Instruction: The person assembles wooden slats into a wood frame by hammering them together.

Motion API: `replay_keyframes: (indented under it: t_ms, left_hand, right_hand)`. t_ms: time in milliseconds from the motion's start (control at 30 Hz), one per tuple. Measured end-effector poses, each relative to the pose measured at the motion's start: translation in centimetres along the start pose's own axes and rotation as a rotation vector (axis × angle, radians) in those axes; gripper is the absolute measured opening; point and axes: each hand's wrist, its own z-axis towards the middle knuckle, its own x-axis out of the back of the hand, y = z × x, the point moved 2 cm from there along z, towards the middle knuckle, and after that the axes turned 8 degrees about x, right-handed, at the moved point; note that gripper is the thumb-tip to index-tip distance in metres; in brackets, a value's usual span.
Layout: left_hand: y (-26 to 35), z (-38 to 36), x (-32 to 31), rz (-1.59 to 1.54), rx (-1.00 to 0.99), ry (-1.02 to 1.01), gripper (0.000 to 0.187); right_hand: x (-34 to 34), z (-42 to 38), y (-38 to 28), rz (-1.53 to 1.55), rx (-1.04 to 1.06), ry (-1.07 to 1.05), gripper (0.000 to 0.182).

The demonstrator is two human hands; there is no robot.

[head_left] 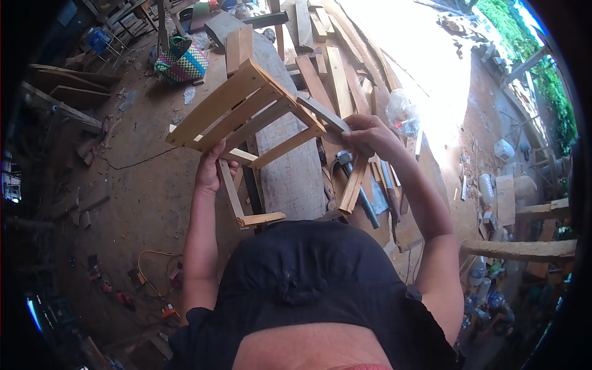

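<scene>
A slatted wooden frame [237, 117] is held tilted above a thick grey plank [287, 160]. My left hand [213, 169] is closed round the frame's lower left part, where a narrow strip meets the slats. My right hand [369, 134] pinches the end of a flat wooden strip [322, 113], which reaches to the frame's right side. Whether the strip is fixed to the frame cannot be told. Below the right hand stands a short wooden piece [354, 188], beside a hammer [361, 191] lying among boards.
Loose boards [338, 80] are piled ahead and to the right of the plank. A woven basket [182, 60] stands at the upper left. An orange cable [143, 266] lies on the floor at the left. Plastic containers [504, 150] stand at the right.
</scene>
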Motion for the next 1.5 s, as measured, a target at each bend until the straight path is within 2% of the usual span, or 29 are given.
replay_keyframes:
  t_ms: [167, 400, 567, 1000, 1067, 1100, 1167, 1300, 1367, 1400, 1500]
  left_hand:
    - [-0.3, 0.3, 0.3, -0.022, 0.012, -0.025, 0.047]
    - [-0.4, 0.2, 0.2, -0.027, 0.000, -0.024, 0.048]
    - [-0.3, 0.1, 0.2, -0.006, -0.012, -0.006, 0.051]
    - [-0.2, 0.0, -0.3, -0.027, -0.001, 0.006, 0.048]
    - [-0.1, -0.1, -0.5, -0.012, -0.010, 0.014, 0.048]
    - [-0.1, -0.1, -0.4, -0.011, -0.009, 0.013, 0.048]
    - [-0.2, 0.1, -0.3, -0.004, -0.001, 0.016, 0.049]
    - [-0.4, 0.7, 0.0, 0.012, -0.031, 0.005, 0.051]
    - [-0.4, 0.9, 0.0, 0.028, -0.018, 0.048, 0.052]
    - [-0.6, 1.1, 0.3, 0.044, -0.010, 0.083, 0.054]
    - [-0.1, 1.2, -0.5, 0.124, -0.019, 0.147, 0.060]
  right_hand:
    - [0.2, -0.3, -1.5, -0.179, 0.037, 0.023, 0.028]
    - [0.3, 0.0, -1.0, -0.198, 0.132, 0.044, 0.028]
    - [-0.4, -0.6, -2.7, -0.454, 0.109, 0.058, 0.030]
    - [-0.5, -1.2, -3.3, -0.497, 0.085, 0.035, 0.029]
    - [-0.2, -1.1, -3.0, -0.696, 0.191, 0.041, 0.032]
    - [-0.2, -1.1, -3.0, -0.695, 0.191, 0.043, 0.032]
    - [-0.2, -1.1, -2.9, -0.699, 0.156, 0.119, 0.028]
    - [-0.9, -1.3, -2.8, -0.722, 0.207, 0.135, 0.024]
    - [-1.7, -1.6, -3.0, -0.698, 0.184, 0.144, 0.022]
    - [-1.3, -1.2, -1.4, -0.608, 0.232, 0.186, 0.027]
    - [-2.2, -1.5, -1.7, -0.720, 0.232, 0.235, 0.024]
